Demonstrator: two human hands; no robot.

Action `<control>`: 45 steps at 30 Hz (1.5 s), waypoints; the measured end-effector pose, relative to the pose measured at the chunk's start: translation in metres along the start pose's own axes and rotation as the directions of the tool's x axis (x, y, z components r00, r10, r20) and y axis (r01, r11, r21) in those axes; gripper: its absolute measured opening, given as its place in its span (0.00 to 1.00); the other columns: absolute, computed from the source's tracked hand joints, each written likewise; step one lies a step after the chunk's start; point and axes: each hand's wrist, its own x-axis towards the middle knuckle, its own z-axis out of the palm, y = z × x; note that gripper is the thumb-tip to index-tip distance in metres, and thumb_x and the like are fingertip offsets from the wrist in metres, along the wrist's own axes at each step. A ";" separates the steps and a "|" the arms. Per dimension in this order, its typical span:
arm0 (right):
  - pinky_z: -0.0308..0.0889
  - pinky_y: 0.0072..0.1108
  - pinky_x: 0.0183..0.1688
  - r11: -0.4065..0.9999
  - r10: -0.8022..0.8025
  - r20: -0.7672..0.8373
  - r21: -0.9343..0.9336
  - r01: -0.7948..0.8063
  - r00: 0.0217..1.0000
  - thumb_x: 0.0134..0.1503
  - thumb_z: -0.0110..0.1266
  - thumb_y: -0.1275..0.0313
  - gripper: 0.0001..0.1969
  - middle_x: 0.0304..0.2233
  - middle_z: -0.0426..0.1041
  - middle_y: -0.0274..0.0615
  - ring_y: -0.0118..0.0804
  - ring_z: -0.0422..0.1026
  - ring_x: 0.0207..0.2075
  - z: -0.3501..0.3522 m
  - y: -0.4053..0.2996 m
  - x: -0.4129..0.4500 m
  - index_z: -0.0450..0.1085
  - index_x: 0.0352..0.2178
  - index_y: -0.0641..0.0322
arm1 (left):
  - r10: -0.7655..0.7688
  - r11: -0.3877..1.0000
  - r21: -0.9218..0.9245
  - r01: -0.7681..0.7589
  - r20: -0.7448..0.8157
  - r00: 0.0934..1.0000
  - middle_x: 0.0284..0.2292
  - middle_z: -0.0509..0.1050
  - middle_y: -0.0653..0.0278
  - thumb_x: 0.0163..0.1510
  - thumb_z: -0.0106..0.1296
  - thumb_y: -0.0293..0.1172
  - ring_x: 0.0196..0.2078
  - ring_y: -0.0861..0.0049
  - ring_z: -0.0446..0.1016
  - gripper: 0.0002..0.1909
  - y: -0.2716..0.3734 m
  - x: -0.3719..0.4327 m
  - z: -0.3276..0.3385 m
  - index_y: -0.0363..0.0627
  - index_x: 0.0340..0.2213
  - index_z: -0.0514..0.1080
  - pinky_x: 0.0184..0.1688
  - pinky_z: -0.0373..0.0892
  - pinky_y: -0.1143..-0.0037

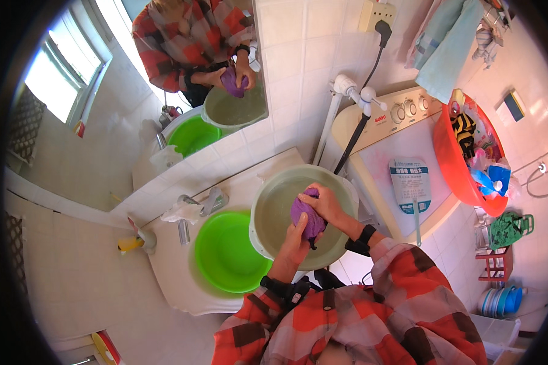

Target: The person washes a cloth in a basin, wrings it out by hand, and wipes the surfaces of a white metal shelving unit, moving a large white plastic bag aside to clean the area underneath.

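Observation:
Both my hands grip a bunched purple cloth [307, 216] above a pale basin [257, 237] of cloudy water. My left hand [297, 242] holds its lower left side, while my right hand [327, 205] clasps the upper right. A short dark end of something hangs from the bottom of the bundle. Beside the pale basin, a bright green plastic basin [228, 255] sits in the white washbasin [173, 278]. Behind it stands a chrome faucet [184, 230], with a crumpled translucent plastic bag [181, 212] near its handle.
A Sanyo washing machine [365, 159] stands at the right, with a fly swatter [411, 187] lying on its lid. An orange basin [447, 155] of mixed items rests at its far side. A water tap [360, 93] and a mirror [201, 150] are on the tiled wall.

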 end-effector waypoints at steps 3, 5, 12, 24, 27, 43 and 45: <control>0.65 0.23 0.35 0.999 -0.035 0.081 0.006 0.035 0.996 0.46 0.54 0.62 0.17 0.27 0.71 0.43 0.34 0.70 0.30 -0.002 -0.002 -0.001 0.67 0.31 0.65 | -0.080 0.997 -0.012 0.082 0.094 0.992 0.34 0.68 0.63 0.48 0.50 0.33 0.31 0.77 0.67 0.20 0.000 0.002 -0.011 0.43 0.42 0.60 0.22 0.64 0.81; 0.64 0.23 0.37 0.996 -0.076 0.156 0.057 0.068 0.985 0.48 0.52 0.61 0.18 0.30 0.71 0.44 0.34 0.70 0.32 -0.013 -0.006 0.001 0.67 0.35 0.64 | -0.127 0.990 -0.035 0.135 0.178 0.976 0.35 0.67 0.62 0.48 0.49 0.33 0.32 0.76 0.66 0.19 0.004 0.002 -0.014 0.42 0.43 0.60 0.19 0.62 0.82; 0.59 0.22 0.48 0.420 -0.153 0.664 0.714 -0.560 0.732 0.52 0.44 0.60 0.23 0.42 0.64 0.40 0.30 0.64 0.44 -0.031 -0.005 0.004 0.59 0.46 0.65 | -0.181 0.930 -0.244 0.276 0.349 0.919 0.34 0.66 0.58 0.47 0.49 0.32 0.30 0.74 0.65 0.21 0.009 -0.007 -0.007 0.38 0.43 0.59 0.18 0.58 0.85; 0.65 0.17 0.32 0.970 0.000 0.513 0.209 -0.125 0.858 0.43 0.57 0.69 0.10 0.25 0.70 0.34 0.24 0.67 0.28 0.004 0.011 0.011 0.69 0.28 0.63 | -0.109 0.981 0.168 0.096 0.067 0.992 0.28 0.71 0.64 0.43 0.55 0.27 0.25 0.78 0.72 0.16 -0.018 0.016 -0.028 0.42 0.36 0.65 0.19 0.66 0.82; 0.64 0.17 0.31 0.996 -0.083 0.413 0.043 0.072 0.907 0.42 0.58 0.69 0.11 0.24 0.71 0.36 0.24 0.67 0.25 0.014 0.019 0.009 0.69 0.27 0.63 | -0.034 0.977 0.212 0.030 0.018 0.999 0.28 0.71 0.65 0.42 0.56 0.26 0.24 0.78 0.72 0.16 -0.027 0.022 -0.028 0.42 0.35 0.66 0.19 0.66 0.81; 0.65 0.23 0.36 0.998 -0.012 0.465 0.055 -0.015 0.885 0.46 0.52 0.65 0.17 0.36 0.70 0.45 0.35 0.69 0.35 -0.012 0.022 0.009 0.66 0.39 0.57 | -0.075 0.989 0.140 0.052 0.162 0.984 0.30 0.68 0.64 0.44 0.55 0.34 0.25 0.82 0.66 0.25 -0.010 0.006 -0.031 0.40 0.42 0.60 0.16 0.60 0.86; 0.65 0.22 0.38 0.948 -0.122 0.566 0.310 -0.074 0.816 0.48 0.52 0.66 0.20 0.40 0.68 0.43 0.32 0.68 0.39 -0.029 0.011 0.005 0.63 0.44 0.55 | -0.161 0.987 0.042 0.156 0.224 0.961 0.30 0.66 0.62 0.45 0.52 0.37 0.25 0.82 0.64 0.26 0.002 -0.002 -0.038 0.39 0.44 0.58 0.16 0.58 0.87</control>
